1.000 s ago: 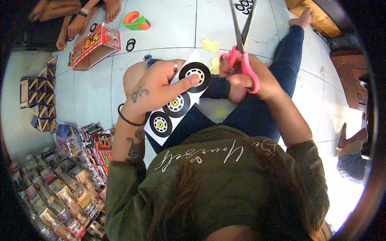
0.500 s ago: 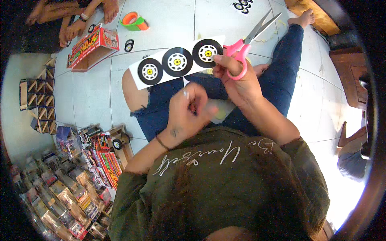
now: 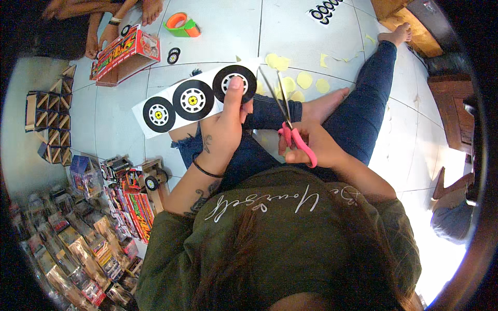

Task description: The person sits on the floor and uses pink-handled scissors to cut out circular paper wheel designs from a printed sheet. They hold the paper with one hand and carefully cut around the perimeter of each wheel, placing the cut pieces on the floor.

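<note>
A white sticker strip (image 3: 140,120) printed with three black wheels is pinched in my left hand (image 3: 226,118). The thumb presses on the right-hand wheel, and the strip slants up to the right over my knee. My right hand (image 3: 311,145) grips pink-handled scissors (image 3: 296,140) by the loops. Their blades point up and stand slightly apart, close to the strip's right end. Beyond them, round yellowish paper pieces (image 3: 304,80) lie on the floor by my foot.
At the upper left another person's hand (image 3: 108,35) is at a red toy truck body (image 3: 122,57). A green and orange tape roll (image 3: 181,25), loose wheel cutouts (image 3: 174,56) and another wheel strip (image 3: 326,10) lie on the tiles. Packed toy trucks (image 3: 83,249) crowd the lower left.
My left hand has taken hold of the strip, which has moved left and down. My right hand has let go of it and lowered the scissors, now gripped by the loops with blades upright.
</note>
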`<act>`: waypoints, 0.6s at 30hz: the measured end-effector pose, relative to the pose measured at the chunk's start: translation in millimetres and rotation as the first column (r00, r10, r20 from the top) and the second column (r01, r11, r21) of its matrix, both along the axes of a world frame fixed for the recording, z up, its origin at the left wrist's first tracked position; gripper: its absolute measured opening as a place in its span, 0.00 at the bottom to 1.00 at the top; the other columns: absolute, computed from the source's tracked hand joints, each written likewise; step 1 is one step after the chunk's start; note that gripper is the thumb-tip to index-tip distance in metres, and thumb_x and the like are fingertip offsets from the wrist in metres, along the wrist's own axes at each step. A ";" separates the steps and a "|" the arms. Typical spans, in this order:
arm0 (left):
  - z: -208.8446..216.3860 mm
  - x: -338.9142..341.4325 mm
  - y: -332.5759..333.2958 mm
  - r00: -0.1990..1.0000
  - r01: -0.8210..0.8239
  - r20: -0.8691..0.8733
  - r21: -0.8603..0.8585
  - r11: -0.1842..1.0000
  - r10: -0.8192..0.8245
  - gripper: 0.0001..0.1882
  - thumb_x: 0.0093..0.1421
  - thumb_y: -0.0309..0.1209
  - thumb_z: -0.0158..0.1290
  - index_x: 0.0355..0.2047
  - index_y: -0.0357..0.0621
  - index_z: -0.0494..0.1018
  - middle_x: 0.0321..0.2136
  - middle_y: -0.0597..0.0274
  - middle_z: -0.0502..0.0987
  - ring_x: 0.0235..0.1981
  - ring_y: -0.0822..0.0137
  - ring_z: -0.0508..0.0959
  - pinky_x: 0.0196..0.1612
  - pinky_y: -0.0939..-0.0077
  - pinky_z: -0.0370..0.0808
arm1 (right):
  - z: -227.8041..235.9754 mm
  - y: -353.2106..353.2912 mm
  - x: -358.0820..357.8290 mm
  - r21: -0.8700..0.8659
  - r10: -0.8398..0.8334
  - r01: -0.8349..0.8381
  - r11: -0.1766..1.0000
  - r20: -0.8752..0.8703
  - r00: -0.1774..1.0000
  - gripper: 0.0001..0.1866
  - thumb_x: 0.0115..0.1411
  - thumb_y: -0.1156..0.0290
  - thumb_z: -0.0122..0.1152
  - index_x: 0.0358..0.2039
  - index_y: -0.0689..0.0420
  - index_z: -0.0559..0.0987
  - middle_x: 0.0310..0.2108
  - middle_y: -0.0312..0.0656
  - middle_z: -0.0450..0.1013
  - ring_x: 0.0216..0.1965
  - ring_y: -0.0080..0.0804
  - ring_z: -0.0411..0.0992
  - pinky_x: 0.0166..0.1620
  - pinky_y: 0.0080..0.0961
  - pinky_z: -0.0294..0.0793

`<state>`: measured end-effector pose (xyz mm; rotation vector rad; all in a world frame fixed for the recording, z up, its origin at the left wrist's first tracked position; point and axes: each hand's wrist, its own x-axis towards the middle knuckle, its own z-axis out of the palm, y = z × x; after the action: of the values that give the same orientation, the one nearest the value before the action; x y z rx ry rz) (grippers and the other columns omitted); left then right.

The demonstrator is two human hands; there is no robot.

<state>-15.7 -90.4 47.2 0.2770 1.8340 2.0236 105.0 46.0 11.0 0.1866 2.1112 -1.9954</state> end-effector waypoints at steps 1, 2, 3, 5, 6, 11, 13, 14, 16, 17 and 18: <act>-1.2 1.8 -0.3 1.000 -0.003 0.014 -0.033 0.999 0.003 0.15 0.58 0.41 0.47 0.26 0.41 0.71 0.15 0.69 0.70 0.16 0.81 0.67 0.17 0.90 0.59 | 0.6 -0.5 -0.7 -0.008 0.007 -0.007 1.000 -0.002 1.000 0.21 0.39 0.54 0.69 0.22 0.60 0.74 0.19 0.35 0.70 0.23 0.19 0.66 0.27 0.17 0.65; -1.7 4.6 -1.0 1.000 0.010 -0.004 0.017 1.000 -0.010 0.13 0.58 0.38 0.48 0.29 0.40 0.71 0.17 0.69 0.71 0.16 0.82 0.67 0.17 0.90 0.60 | 2.3 -1.1 -2.5 -0.006 -0.006 0.006 1.000 -0.021 1.000 0.21 0.39 0.54 0.69 0.22 0.60 0.74 0.19 0.35 0.70 0.23 0.19 0.66 0.26 0.17 0.64; -1.7 7.1 -0.4 1.000 -0.013 0.027 0.019 1.000 0.013 0.12 0.58 0.37 0.49 0.29 0.40 0.70 0.18 0.69 0.71 0.17 0.82 0.67 0.17 0.90 0.61 | 4.9 -1.1 -5.4 -0.004 -0.021 0.021 1.000 -0.039 0.999 0.21 0.39 0.54 0.69 0.22 0.60 0.74 0.19 0.35 0.70 0.22 0.19 0.66 0.26 0.17 0.64; 1.2 10.7 -0.2 0.999 -0.016 0.039 0.006 1.000 0.016 0.11 0.57 0.36 0.50 0.30 0.40 0.70 0.20 0.69 0.71 0.17 0.82 0.67 0.18 0.89 0.62 | 12.0 1.2 -10.9 -0.038 -0.023 0.022 0.999 -0.030 0.999 0.22 0.38 0.53 0.69 0.20 0.59 0.73 0.17 0.34 0.69 0.20 0.19 0.65 0.24 0.17 0.64; 3.4 11.7 -0.3 1.000 0.004 0.021 -0.008 1.000 -0.003 0.11 0.57 0.36 0.50 0.30 0.40 0.70 0.20 0.69 0.71 0.17 0.82 0.68 0.18 0.89 0.63 | 15.3 2.4 -13.9 -0.007 -0.016 0.016 1.000 0.000 1.000 0.22 0.38 0.53 0.69 0.20 0.59 0.73 0.16 0.34 0.69 0.20 0.19 0.65 0.24 0.17 0.63; 8.8 15.0 -1.8 0.999 0.017 -0.031 -0.005 1.000 -0.017 0.11 0.56 0.36 0.51 0.30 0.39 0.70 0.22 0.69 0.71 0.18 0.81 0.68 0.20 0.88 0.67 | 23.3 4.8 -23.4 -0.017 0.000 0.000 1.000 -0.030 1.000 0.23 0.37 0.50 0.69 0.18 0.58 0.73 0.15 0.33 0.68 0.19 0.19 0.64 0.23 0.16 0.62; 7.9 16.5 -2.0 0.999 0.018 -0.041 -0.022 1.000 -0.019 0.11 0.56 0.36 0.51 0.30 0.39 0.70 0.22 0.68 0.71 0.18 0.81 0.68 0.19 0.87 0.67 | 24.0 4.2 -23.5 -0.014 -0.002 0.002 1.000 -0.031 1.000 0.23 0.38 0.50 0.69 0.18 0.58 0.73 0.15 0.33 0.68 0.19 0.18 0.64 0.23 0.16 0.62; 7.3 16.9 -2.7 0.999 0.020 -0.046 -0.030 0.999 -0.022 0.11 0.57 0.35 0.51 0.30 0.39 0.70 0.23 0.68 0.72 0.18 0.81 0.68 0.19 0.87 0.66 | 24.0 2.9 -23.6 -0.007 -0.002 0.002 1.000 -0.026 1.000 0.22 0.38 0.51 0.69 0.17 0.58 0.73 0.15 0.33 0.68 0.18 0.18 0.64 0.23 0.16 0.61; 6.9 18.2 -3.0 0.998 0.026 -0.050 -0.021 0.999 -0.027 0.11 0.57 0.35 0.51 0.30 0.39 0.70 0.23 0.67 0.72 0.19 0.81 0.68 0.19 0.87 0.67 | 24.9 2.2 -22.9 -0.006 -0.010 0.010 1.000 -0.027 1.000 0.22 0.38 0.51 0.69 0.17 0.57 0.73 0.15 0.32 0.67 0.18 0.18 0.63 0.22 0.15 0.61; 6.9 18.6 -2.9 0.998 0.027 -0.060 -0.007 1.000 -0.028 0.11 0.57 0.35 0.51 0.30 0.39 0.70 0.24 0.67 0.72 0.19 0.80 0.68 0.19 0.87 0.67 | 25.4 1.8 -22.7 -0.011 -0.017 0.016 1.000 -0.033 0.999 0.22 0.38 0.51 0.69 0.17 0.57 0.73 0.15 0.32 0.67 0.18 0.18 0.63 0.22 0.15 0.61; 7.0 18.7 -3.1 0.998 0.031 -0.047 -0.007 1.000 -0.031 0.11 0.57 0.35 0.51 0.30 0.39 0.70 0.24 0.67 0.72 0.19 0.80 0.68 0.19 0.87 0.67 | 25.9 1.5 -22.5 -0.017 -0.023 0.023 1.000 -0.039 0.999 0.22 0.37 0.51 0.69 0.16 0.57 0.73 0.14 0.32 0.67 0.18 0.17 0.63 0.22 0.15 0.61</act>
<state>3.0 -93.5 54.2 0.3519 1.8518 2.0065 82.5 47.4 36.8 0.1711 2.1245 -2.0452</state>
